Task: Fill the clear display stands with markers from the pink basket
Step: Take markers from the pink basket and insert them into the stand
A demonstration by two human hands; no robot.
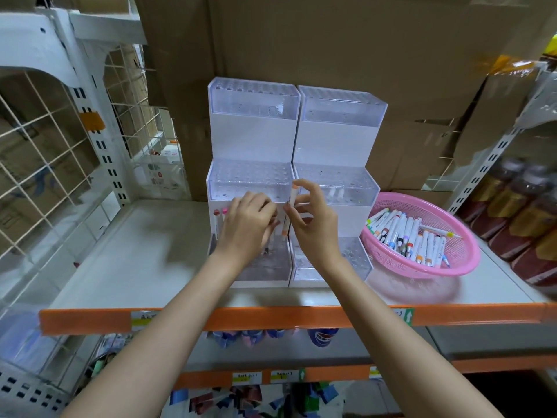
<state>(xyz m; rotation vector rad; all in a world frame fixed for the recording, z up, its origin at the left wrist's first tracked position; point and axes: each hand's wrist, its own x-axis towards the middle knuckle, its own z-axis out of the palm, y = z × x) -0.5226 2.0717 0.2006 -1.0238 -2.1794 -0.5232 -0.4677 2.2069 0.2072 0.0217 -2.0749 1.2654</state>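
A white marker (292,197) with an orange cap is held upright between the thumb and bent fingers of the right hand (313,224), in front of the middle step where the left stand (250,140) and the right stand (337,140), both clear, are set side by side on the white shelf (144,251). The left hand (248,224) is laid over the low step of the left stand, beside two standing markers (220,217), with its fingers bent down, but whether anything is held there cannot be told through the blur. A pile of markers (401,233) is kept in the pink basket (452,265) just right of the stands, and brown boxes (301,40) are stacked behind.
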